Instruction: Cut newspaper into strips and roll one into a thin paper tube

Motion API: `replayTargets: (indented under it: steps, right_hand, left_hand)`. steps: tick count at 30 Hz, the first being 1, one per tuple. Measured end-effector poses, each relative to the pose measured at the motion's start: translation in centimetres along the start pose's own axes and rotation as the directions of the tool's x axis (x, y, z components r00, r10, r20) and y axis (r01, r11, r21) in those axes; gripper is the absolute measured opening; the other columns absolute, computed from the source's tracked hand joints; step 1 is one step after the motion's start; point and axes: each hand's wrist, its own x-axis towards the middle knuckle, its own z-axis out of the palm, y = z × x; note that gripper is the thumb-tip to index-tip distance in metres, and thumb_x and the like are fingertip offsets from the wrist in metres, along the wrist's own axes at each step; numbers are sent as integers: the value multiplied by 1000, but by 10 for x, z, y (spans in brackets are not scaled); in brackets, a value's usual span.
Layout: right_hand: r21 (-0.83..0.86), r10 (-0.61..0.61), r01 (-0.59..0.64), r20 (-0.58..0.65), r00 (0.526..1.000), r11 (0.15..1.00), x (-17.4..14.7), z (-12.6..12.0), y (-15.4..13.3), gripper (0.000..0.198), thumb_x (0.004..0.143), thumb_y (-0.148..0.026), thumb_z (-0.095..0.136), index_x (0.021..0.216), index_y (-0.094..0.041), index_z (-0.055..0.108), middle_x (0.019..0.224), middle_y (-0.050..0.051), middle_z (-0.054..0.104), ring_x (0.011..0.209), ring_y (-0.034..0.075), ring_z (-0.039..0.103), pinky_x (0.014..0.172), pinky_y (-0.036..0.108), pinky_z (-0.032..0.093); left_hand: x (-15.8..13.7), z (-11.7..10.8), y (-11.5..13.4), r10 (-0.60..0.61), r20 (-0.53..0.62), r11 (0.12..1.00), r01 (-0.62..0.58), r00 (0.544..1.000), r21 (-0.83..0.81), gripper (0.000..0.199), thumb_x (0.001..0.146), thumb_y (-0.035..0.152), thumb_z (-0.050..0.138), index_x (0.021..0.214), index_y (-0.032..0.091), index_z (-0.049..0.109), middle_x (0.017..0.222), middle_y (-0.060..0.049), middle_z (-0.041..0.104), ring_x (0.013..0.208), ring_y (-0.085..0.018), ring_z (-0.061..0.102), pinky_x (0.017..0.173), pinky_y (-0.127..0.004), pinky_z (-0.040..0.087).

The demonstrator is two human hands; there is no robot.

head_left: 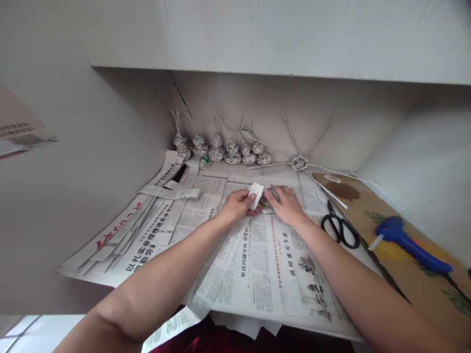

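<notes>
My left hand (pixel 237 205) is closed, pinching a small white piece of paper (pixel 256 196) between thumb and fingers. Close beside it, my right hand (pixel 285 203) is curled, fingers bent toward the paper. Something greyish shows under its fingers, but I cannot make out what. Both hands are over newspaper sheets (pixel 263 274) spread on the surface. A long newspaper strip (pixel 217 282) runs from below my left hand to the front edge and hangs over it. Black-handled scissors (pixel 340 230) lie to the right of my right forearm.
Several gourd-shaped woven paper pieces (pixel 216 149) line the back wall. Beside them sits a woven ring with radiating paper sticks (pixel 300 163). Cut newspaper strips (pixel 147 220) are piled at left. A blue glue gun (pixel 412 245) lies on cardboard (pixel 390 235). A white panel (pixel 272 37) overhangs the back.
</notes>
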Motion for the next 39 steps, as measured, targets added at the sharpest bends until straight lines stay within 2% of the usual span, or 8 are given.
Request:
replayTargets:
  steps: [4, 7, 11, 20, 27, 29, 32, 39]
  right_hand:
    - [-88, 8, -15, -81, 997, 996, -9, -18, -8, 56, 89, -52, 52, 132, -17, 56, 143, 21, 46, 127, 40, 43, 100, 56, 35]
    - [-142, -65, 43, -159, 985, 989, -12, -30, -12, 50, 84, -43, 62, 125, -15, 58, 128, 20, 56, 114, 37, 53, 93, 49, 42]
    - [-95, -161, 153, -77, 984, 984, -9, -27, -7, 22, 89, -27, 55, 105, -19, 68, 99, 10, 71, 90, 24, 64, 82, 35, 49]
    - [-119, -166, 178, 109, 980, 977, -10, -7, -2, 40, 91, -22, 49, 127, -20, 65, 132, 9, 65, 114, 31, 54, 98, 47, 40]
    - [23, -12, 11, 46, 999, 1000, -15, -22, -15, 35, 91, -32, 51, 118, -23, 71, 134, 11, 62, 130, 40, 41, 100, 58, 34]
    - [136, 42, -49, 56, 998, 989, -13, -29, -16, 35, 93, -39, 49, 110, -22, 74, 117, 12, 71, 117, 35, 55, 95, 52, 42]
    - [334, 124, -167, 146, 982, 928, -11, -33, -18, 37, 93, -41, 47, 113, -21, 71, 99, 10, 75, 82, 23, 67, 66, 36, 53]
    - [601, 205, -359, 310, 928, 714, -13, -33, -29, 46, 76, -53, 69, 105, -18, 75, 68, 0, 65, 45, 9, 45, 39, 23, 38]
  left_hand:
    - [1, -1, 0, 6, 15, 1000, -6, 1000, -5, 27, 86, 39, 64, 82, 12, 65, 75, -6, 68, 67, -13, 64, 62, -23, 54]
    - [1, 0, 0, 0, 9, 1000, 0, 1000, -4, 25, 87, 36, 63, 81, 12, 65, 73, -5, 67, 66, -12, 63, 62, -23, 54]
    - [2, 0, 0, -15, -1, 1000, 15, 1000, 1, 24, 87, 35, 64, 80, 12, 66, 72, -5, 68, 66, -13, 64, 62, -24, 55]
    - [-2, 3, 3, -67, -27, 997, 66, 997, -34, 20, 88, 31, 65, 86, 12, 67, 73, -6, 69, 63, -13, 66, 57, -22, 55]
    - [-5, 5, 5, -32, -9, 997, 31, 999, -64, 21, 84, 31, 69, 87, 10, 69, 76, -7, 70, 67, -15, 68, 57, -25, 58]
    - [-5, 6, 7, -30, 10, 997, 30, 1000, -64, 22, 84, 32, 70, 85, 10, 70, 76, -8, 71, 66, -14, 68, 59, -24, 58]
    - [-6, 6, 10, -49, 33, 996, 51, 998, -67, 23, 83, 33, 71, 86, 11, 71, 77, -8, 72, 64, -14, 68, 59, -24, 58]
    - [-9, 6, 12, -43, 70, 999, 44, 997, -9, 24, 85, 33, 68, 92, 11, 72, 82, -9, 74, 64, -13, 67, 58, -24, 57]
